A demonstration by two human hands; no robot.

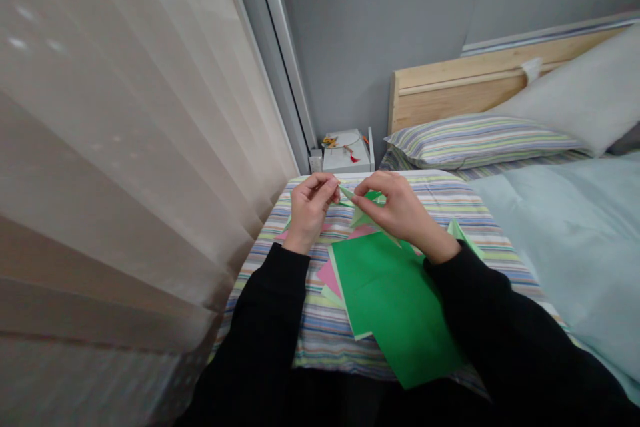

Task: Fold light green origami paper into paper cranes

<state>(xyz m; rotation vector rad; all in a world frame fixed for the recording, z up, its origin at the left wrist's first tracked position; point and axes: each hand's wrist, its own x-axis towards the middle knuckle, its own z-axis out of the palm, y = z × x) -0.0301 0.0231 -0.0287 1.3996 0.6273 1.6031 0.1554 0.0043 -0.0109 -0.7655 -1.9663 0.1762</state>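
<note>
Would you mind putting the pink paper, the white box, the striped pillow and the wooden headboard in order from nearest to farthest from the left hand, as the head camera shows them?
From the left hand:
1. Pink paper, on the bedspread just below it.
2. White box, beyond the bedspread's far end.
3. Striped pillow, farther off to the right.
4. Wooden headboard, behind the pillow.

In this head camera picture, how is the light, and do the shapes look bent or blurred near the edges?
Head view: the light is soft and even, with no strong glare; the sheer beige curtain and pale wooden headboard look stretched and slanted by the wide lens; the folded light-green paper between the left hand and right hand stays fairly clear.
</note>
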